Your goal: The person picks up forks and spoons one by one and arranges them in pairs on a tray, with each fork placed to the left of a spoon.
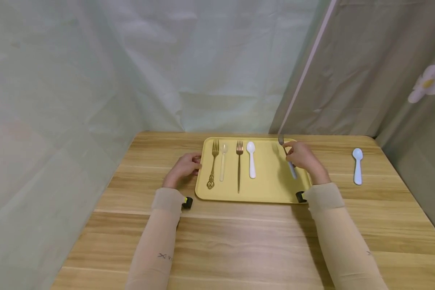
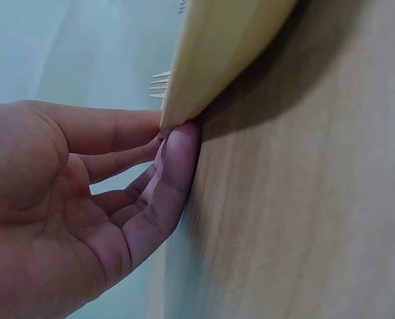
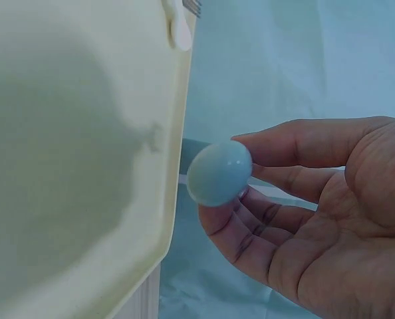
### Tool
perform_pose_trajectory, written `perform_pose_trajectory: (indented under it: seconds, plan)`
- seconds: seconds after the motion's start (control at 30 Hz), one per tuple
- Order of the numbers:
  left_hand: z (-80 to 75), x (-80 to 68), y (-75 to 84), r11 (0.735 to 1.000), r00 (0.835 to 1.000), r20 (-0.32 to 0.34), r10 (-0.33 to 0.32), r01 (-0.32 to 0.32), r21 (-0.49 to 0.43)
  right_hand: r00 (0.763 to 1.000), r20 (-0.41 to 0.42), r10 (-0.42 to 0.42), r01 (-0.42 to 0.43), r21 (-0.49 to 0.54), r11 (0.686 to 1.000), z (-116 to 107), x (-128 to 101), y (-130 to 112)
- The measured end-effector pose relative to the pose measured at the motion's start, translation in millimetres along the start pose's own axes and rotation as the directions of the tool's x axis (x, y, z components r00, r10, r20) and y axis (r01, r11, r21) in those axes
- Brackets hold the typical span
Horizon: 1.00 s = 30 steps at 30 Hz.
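A yellow tray [image 1: 239, 196] sits on the wooden table. My left hand [image 1: 185, 167] pinches its left edge between thumb and fingers, as the left wrist view shows close up. Over the right part of the tray, my right hand [image 1: 302, 156] grips a fork [image 1: 292, 170] with metal tines and a light blue handle, tines pointing away. Its rounded handle end [image 3: 219, 174] faces the right wrist camera. On the tray, from left to right, lie an ornate gold fork [image 1: 213, 163], a small translucent spoon [image 1: 223, 161], a copper-toned fork [image 1: 239, 165] and a white spoon [image 1: 251, 159].
A light blue spoon [image 1: 357, 166] lies on the table [image 1: 239, 245] to the right of the tray. Pale curtains [image 1: 221, 72] hang behind the table and along both sides, close to its back edge.
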<state>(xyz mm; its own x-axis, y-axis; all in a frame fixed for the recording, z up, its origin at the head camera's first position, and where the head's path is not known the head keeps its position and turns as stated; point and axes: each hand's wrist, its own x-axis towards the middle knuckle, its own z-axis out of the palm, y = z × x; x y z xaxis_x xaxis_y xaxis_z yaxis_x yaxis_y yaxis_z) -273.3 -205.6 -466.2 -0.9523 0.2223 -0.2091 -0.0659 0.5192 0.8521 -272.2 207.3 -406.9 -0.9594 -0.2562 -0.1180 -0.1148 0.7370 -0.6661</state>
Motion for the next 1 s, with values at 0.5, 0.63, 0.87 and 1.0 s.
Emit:
perform_pose_trajectory:
  seconds: [0.5,0.63,0.87,1.0]
  plan:
    - [-1.1,-1.0,-0.2,1.000,1.000,0.001,0.005,-0.005,0.009,0.999,0.036,0.030,-0.031,0.041,0.999,12.5,9.3,-8.7]
    - [-1.1,0.9,-0.8,1.000,1.000,-0.001,0.007,-0.007,0.019,0.998,0.048,0.044,-0.046,0.038,0.998,17.0,10.7,-9.9]
    - [-0.4,1.1,-0.4,1.000,1.000,0.011,-0.014,0.015,-0.020,0.994,0.051,0.094,-0.096,0.042,0.994,23.8,12.1,-14.6]
    - [-0.1,1.2,0.1,0.999,1.000,0.014,-0.020,0.020,-0.029,0.992,0.050,0.113,-0.115,0.030,0.993,26.5,14.0,-17.2]
